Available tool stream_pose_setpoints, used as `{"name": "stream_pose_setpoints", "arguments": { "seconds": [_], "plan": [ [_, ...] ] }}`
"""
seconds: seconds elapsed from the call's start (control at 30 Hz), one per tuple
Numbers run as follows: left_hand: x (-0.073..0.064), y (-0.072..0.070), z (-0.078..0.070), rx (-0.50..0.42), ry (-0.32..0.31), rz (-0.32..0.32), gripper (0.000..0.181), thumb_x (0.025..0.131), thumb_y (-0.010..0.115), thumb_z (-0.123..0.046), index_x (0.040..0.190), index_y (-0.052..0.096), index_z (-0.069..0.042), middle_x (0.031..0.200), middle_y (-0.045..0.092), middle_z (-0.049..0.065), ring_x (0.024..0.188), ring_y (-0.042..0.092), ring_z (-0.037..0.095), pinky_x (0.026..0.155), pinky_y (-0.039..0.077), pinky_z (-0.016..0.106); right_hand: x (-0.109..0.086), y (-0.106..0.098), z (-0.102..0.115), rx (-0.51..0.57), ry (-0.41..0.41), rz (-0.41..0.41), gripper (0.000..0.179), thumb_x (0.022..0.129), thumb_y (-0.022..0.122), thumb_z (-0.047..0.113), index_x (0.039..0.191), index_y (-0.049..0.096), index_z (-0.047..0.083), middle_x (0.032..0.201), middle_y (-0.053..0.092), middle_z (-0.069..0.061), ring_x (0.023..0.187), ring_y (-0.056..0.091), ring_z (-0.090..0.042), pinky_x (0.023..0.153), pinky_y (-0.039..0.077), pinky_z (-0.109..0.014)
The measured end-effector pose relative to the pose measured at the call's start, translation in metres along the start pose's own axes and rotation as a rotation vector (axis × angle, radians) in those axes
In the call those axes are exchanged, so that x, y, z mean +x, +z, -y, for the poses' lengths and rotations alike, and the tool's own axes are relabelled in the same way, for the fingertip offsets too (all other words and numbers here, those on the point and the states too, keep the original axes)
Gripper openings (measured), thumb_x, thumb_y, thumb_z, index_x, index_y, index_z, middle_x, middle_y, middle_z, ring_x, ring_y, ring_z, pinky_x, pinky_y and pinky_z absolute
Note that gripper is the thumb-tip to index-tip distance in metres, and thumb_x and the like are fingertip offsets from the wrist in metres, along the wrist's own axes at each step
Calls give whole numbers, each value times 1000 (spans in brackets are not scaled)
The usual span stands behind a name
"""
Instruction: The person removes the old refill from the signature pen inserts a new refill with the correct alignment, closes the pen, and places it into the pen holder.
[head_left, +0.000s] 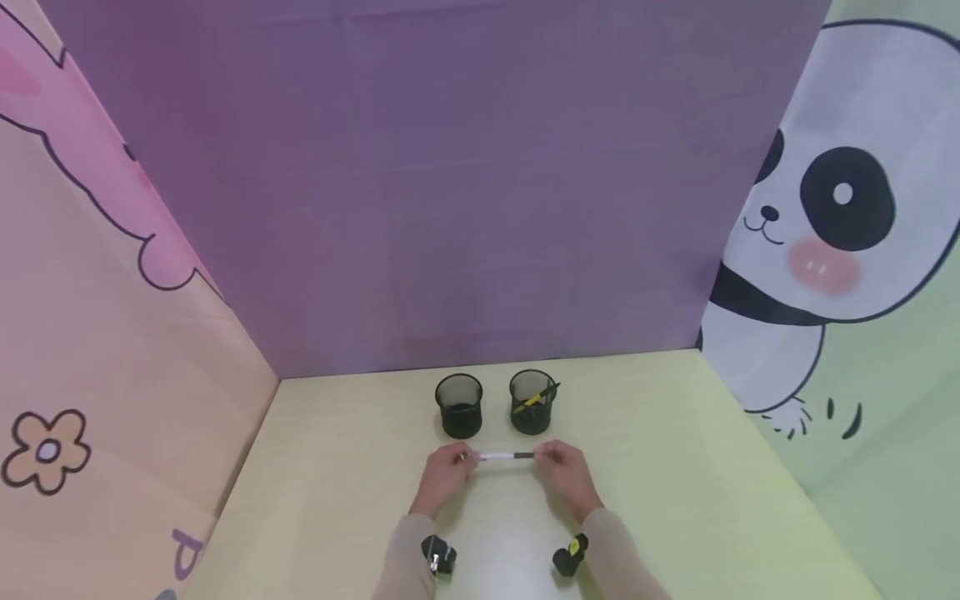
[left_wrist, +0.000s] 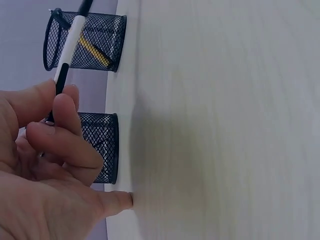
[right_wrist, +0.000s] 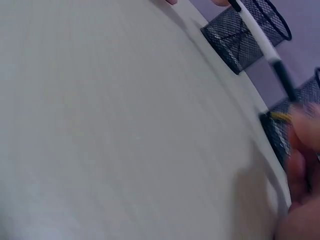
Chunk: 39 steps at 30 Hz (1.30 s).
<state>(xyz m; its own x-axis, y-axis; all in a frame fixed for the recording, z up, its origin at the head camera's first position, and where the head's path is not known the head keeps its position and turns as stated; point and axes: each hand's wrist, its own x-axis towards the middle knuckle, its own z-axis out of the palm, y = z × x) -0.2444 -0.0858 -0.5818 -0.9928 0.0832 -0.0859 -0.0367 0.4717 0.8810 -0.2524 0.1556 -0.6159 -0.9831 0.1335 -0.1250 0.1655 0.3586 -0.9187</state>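
Observation:
A white pen with black ends (head_left: 497,456) is stretched level between both hands above the table, in front of two black mesh pen cups. My left hand (head_left: 447,477) pinches its left end between thumb and fingertips; in the left wrist view a black clip shows beside the fingers (left_wrist: 67,117). At the other end, my right hand (head_left: 568,477) pinches the black tip, blurred in the right wrist view. Just beyond the hands stand the left pen cup (head_left: 461,421) and the right pen cup (head_left: 531,419). A yellow and black pen (head_left: 534,399) leans inside the right one.
The pale wooden table (head_left: 330,500) ends at a purple backdrop (head_left: 480,208) behind the cups. Printed side walls flank it, with a panda (head_left: 847,200) on the right. Small black devices, a left one (head_left: 438,556) and a right one (head_left: 571,556), sit at the wrists.

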Motion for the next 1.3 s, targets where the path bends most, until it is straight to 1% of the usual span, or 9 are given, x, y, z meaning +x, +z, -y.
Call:
{"name": "stream_pose_setpoints", "arguments": {
  "seconds": [0.13,0.23,0.33,0.5,0.6,0.7,0.93,1.07,1.3],
  "plan": [
    [2,-2,2,-2,-3,0,17,101,62,-24,95,73,-12,77,64,1,70,51,16,65,40,30,-2,4,-2,0,-49,-41,7,93,66,4,91,72,7,95,73,-3,95,63,-18,92,50,-41],
    [2,-3,4,6,-11,5,18,101,62,-25,95,73,-12,76,63,0,69,50,15,64,41,30,-2,3,-1,11,-64,-22,5,93,66,3,95,69,5,97,72,-4,96,63,-17,91,50,-37],
    [1,-4,4,21,-19,6,17,102,62,-25,94,72,-14,75,62,-1,68,50,15,63,41,29,-2,1,1,73,-59,2,10,95,64,5,104,66,3,101,71,-9,96,63,-18,89,51,-35],
    [0,-2,2,33,11,22,19,102,61,-26,95,72,-12,75,64,1,68,51,15,64,41,29,-3,-2,4,146,5,37,25,103,57,23,115,66,3,109,70,-13,101,64,-21,96,49,-43],
    [-1,-2,1,37,27,35,20,103,60,-26,94,72,-12,76,65,4,69,51,15,65,41,30,-3,-2,5,109,37,52,34,105,55,36,109,69,5,106,71,-10,101,63,-21,96,48,-44],
    [-2,-2,1,33,34,46,21,103,60,-27,95,72,-11,78,67,7,69,52,15,66,41,30,-3,-2,6,75,40,60,37,104,57,41,100,70,6,100,70,-6,97,60,-20,91,45,-38],
    [-3,-3,1,9,30,48,22,102,60,-28,98,73,-10,80,68,11,69,52,16,65,41,30,-4,-5,4,65,-28,54,27,101,64,30,98,74,5,95,72,-7,90,58,-16,83,44,-31],
    [-3,-2,1,11,23,42,21,102,62,-28,98,73,-11,78,68,9,69,52,15,65,41,30,-4,-8,2,88,-26,64,20,99,67,25,105,74,7,102,74,-7,94,61,-15,86,47,-32],
    [-5,-1,0,-5,26,37,20,101,63,-27,98,74,-10,80,68,9,71,53,15,67,42,30,-6,-10,2,117,-40,67,20,98,68,23,111,73,9,110,74,-7,101,65,-17,96,52,-39]
  ]
}}
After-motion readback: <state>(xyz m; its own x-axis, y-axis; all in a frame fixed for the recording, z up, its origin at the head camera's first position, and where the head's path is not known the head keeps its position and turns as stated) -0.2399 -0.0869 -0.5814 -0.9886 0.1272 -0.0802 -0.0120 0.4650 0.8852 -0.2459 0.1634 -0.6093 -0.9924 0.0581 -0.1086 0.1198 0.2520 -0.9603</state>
